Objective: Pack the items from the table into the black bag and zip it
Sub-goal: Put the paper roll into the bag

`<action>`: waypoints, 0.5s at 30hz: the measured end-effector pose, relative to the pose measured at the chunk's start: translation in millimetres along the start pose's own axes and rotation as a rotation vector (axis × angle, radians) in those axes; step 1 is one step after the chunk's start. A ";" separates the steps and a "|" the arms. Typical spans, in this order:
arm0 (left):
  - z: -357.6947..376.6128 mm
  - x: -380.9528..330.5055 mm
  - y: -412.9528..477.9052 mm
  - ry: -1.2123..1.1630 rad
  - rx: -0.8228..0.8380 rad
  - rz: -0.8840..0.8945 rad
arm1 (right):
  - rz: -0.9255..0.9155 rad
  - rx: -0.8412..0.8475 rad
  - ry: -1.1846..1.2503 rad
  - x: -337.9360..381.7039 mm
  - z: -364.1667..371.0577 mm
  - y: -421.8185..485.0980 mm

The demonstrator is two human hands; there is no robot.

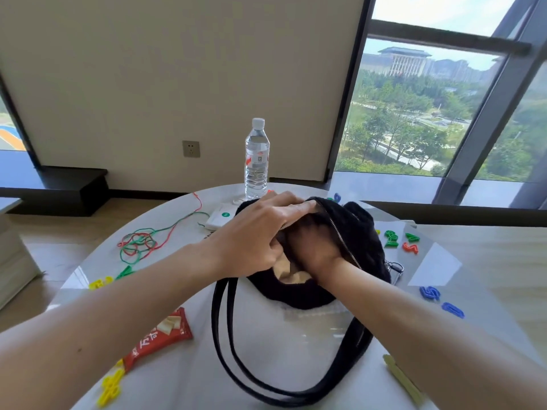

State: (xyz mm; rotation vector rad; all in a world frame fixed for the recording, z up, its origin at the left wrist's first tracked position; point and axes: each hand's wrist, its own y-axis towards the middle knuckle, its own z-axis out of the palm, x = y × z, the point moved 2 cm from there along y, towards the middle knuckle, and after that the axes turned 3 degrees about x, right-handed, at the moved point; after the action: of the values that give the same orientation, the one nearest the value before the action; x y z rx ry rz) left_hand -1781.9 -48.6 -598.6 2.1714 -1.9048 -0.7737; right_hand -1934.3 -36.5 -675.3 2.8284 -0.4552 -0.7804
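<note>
Between both hands on the table (266, 335), black bag (352, 226) gapes, unzipped. Left hand (257, 232) pinches far rim, holding mouth wide for access. Right hand (313, 250) is buried inside; grip cannot be told. Snack packet (159, 338) lies near left forearm, unpacked.

A: How is the scene lit?
B: Bright daylight is admitted through the window (420, 113); glare is thrown across the bench (296, 335).
A: And sharpness?
B: Straight edges are bowed by wide-angle distortion; slight softness is seen throughout.
</note>
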 end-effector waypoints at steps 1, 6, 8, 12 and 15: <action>0.9 3.9 -1.6 -0.001 0.000 -0.008 | 0.010 0.041 0.046 0.1 -5.6 -2.1; 11.4 23.5 -9.9 -0.003 0.061 -0.093 | -0.203 0.150 0.287 -5.5 -46.8 -65.5; 19.8 27.0 -14.7 0.041 0.102 -0.115 | -0.295 0.170 0.376 -13.1 -66.3 -91.2; 38.6 36.3 -25.8 0.054 0.198 -0.178 | -0.181 0.089 0.607 -36.9 -100.3 -88.6; 50.4 43.1 -33.2 -0.034 0.238 -0.183 | 0.000 -0.099 0.919 -57.2 -104.9 -52.5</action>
State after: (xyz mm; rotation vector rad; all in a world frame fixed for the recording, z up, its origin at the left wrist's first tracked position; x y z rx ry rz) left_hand -1773.7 -72.9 -668.3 2.5177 -1.9216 -0.6439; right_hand -1913.2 40.6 -572.1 2.7024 -0.2416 0.5027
